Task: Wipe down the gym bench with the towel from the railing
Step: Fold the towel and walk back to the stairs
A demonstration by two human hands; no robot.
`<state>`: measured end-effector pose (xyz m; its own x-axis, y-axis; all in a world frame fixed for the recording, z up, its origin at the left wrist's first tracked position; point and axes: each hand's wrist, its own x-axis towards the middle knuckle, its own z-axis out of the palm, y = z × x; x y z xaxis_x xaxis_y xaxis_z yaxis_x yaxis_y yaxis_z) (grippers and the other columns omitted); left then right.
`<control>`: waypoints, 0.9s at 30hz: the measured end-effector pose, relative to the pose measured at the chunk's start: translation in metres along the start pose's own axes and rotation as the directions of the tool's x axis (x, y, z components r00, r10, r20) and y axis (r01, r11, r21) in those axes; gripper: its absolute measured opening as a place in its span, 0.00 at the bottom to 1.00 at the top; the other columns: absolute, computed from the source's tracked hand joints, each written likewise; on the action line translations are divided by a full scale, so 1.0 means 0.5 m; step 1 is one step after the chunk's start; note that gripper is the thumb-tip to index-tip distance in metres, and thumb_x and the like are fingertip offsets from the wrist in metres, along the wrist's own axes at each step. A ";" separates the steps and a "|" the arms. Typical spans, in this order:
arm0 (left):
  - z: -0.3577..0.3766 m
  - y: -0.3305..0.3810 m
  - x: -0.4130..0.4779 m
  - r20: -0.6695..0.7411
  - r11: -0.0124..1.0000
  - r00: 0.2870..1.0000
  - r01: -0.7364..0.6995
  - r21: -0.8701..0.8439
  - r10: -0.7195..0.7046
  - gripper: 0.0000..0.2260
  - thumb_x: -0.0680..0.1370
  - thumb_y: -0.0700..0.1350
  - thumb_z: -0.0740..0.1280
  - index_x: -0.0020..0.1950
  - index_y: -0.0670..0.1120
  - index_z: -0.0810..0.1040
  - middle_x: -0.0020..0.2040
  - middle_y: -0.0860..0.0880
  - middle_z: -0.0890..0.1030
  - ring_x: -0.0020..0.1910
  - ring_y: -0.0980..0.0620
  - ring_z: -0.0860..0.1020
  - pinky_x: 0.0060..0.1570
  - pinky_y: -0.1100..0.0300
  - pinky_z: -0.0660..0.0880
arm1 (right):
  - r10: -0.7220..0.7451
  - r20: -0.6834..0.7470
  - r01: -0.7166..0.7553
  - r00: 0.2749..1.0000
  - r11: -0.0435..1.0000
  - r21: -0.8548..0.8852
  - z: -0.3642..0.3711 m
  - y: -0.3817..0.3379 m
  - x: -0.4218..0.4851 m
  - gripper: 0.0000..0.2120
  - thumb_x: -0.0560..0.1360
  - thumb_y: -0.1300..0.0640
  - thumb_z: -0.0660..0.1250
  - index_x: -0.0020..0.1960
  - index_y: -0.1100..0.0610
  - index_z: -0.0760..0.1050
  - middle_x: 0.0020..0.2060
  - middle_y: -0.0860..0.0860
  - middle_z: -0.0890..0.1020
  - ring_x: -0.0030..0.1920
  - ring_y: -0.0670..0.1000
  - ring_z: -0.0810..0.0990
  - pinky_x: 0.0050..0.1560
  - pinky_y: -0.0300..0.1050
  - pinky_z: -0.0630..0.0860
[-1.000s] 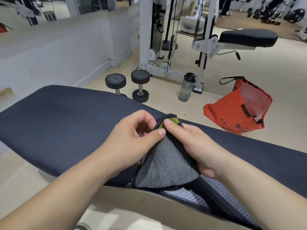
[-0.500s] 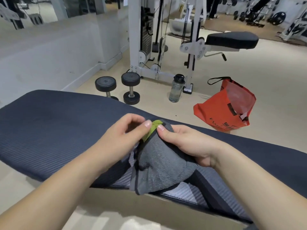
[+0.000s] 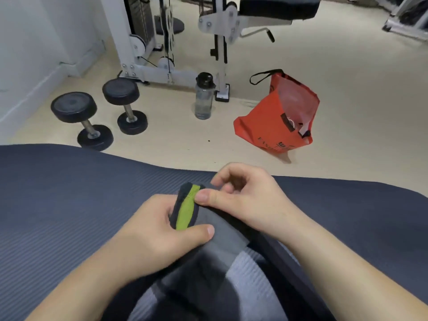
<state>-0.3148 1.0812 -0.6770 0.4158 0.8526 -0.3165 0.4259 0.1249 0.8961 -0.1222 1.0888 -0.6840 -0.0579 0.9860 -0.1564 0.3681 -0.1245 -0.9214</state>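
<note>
A grey towel (image 3: pixel 222 230) with dark trim and a lime-green strip lies bunched on the dark ribbed gym bench (image 3: pixel 69 205), which spans the lower half of the view. My left hand (image 3: pixel 157 237) grips the towel's folded end, thumb pressed just below the green strip. My right hand (image 3: pixel 245 195) pinches the same end from the right, thumb tip on the green strip, fingers curled. The rest of the towel trails toward me between my forearms, partly blurred.
On the floor beyond the bench stand two black dumbbells (image 3: pixel 97 114), a clear water bottle (image 3: pixel 203 96) and an orange bag (image 3: pixel 280 114). A white cable machine (image 3: pixel 162 42) with a black seat pad (image 3: pixel 278 8) stands behind them. A white wall runs along the left.
The view has dropped and moved closer. The towel's end has been rolled tighter, showing more of the green strip. My left thumb slid below the strip and my right thumb onto it.
</note>
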 end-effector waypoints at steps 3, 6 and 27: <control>0.032 0.071 0.019 -0.060 0.983 0.994 0.078 -0.164 -0.089 0.19 0.74 0.50 0.76 0.38 0.38 0.73 0.31 0.48 0.72 0.31 0.52 0.72 0.35 0.57 0.68 | 0.159 -0.242 -0.107 0.957 0.971 0.216 -0.046 -0.009 -0.019 0.13 0.74 0.45 0.76 0.44 0.56 0.84 0.37 0.52 0.84 0.39 0.45 0.78 0.44 0.43 0.77; 0.044 0.207 0.005 -0.053 0.980 0.995 0.078 -0.186 -0.089 0.17 0.77 0.49 0.73 0.38 0.39 0.72 0.29 0.51 0.72 0.29 0.54 0.72 0.30 0.65 0.68 | 0.415 -0.272 -0.273 0.869 0.858 0.435 -0.125 -0.059 -0.070 0.15 0.79 0.43 0.69 0.51 0.55 0.83 0.45 0.56 0.85 0.46 0.49 0.82 0.57 0.54 0.81; 0.286 1.329 -0.248 0.508 0.972 0.839 -0.092 -0.216 0.192 0.10 0.80 0.45 0.68 0.60 0.49 0.82 0.53 0.55 0.88 0.52 0.58 0.85 0.46 0.68 0.79 | 0.486 -0.431 -0.135 0.760 0.767 0.628 -0.954 -0.801 -0.714 0.14 0.82 0.56 0.68 0.65 0.59 0.80 0.60 0.59 0.85 0.58 0.58 0.85 0.57 0.52 0.77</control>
<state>0.0318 0.9860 -0.0868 0.8395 0.4818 -0.2513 0.2022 0.1524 0.9674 0.1935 0.8397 -0.0893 0.5351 0.7366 -0.4137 -0.2923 -0.2980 -0.9087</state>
